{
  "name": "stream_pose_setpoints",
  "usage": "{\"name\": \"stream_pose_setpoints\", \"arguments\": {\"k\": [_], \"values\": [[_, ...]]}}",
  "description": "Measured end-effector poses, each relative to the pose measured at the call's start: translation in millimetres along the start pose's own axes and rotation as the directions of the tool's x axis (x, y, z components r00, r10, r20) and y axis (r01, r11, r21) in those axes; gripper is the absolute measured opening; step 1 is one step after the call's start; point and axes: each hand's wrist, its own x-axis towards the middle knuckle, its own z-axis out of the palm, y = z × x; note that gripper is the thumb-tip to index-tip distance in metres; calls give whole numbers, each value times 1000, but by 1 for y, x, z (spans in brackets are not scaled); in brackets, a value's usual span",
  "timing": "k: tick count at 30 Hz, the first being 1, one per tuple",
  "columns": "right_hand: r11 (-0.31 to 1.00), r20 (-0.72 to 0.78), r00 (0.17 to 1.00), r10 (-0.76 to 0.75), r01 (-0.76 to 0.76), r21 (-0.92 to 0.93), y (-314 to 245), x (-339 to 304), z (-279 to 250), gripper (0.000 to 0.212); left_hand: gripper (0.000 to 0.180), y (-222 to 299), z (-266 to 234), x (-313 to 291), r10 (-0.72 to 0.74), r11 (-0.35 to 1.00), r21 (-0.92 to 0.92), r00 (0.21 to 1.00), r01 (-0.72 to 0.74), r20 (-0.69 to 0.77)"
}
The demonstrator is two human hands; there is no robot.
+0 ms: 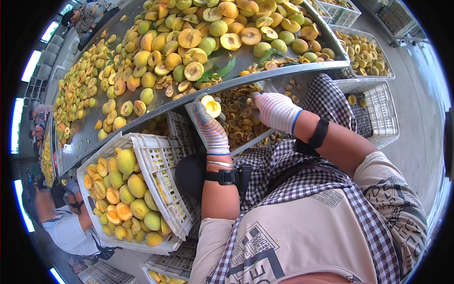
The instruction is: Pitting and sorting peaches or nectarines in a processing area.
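Note:
My left hand (211, 128), in a striped white glove with grey fingertips, holds a halved yellow peach (211, 108) with its hollowed cut face up. To its right my right hand (278, 111), in a similar glove, is closed round a small hand tool, mostly hidden in the fist; only a short dark tip shows toward the peach. The two hands are a little apart. Below them sits a bin heaped with brown peach pits and scraps (239, 120). Just beyond, the metal sorting table (165, 105) carries a large pile of whole and halved peaches (189, 38).
A tilted white crate (156, 165) full of peaches stands at my left. On the right are a crate of peach halves (364, 54) and a white crate (383, 111) with a few pieces. Other people (71, 222) work along the left side. The table's raised metal edge runs before me.

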Motion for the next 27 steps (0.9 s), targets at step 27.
{"name": "stream_pose_setpoints", "arguments": {"k": [27], "values": [[-25, -295, 956, 8, 295, 955, 60, -44, -38, 47, 57, 36, 116, -50, -128, 855, 479, 817, -196, 563]]}}
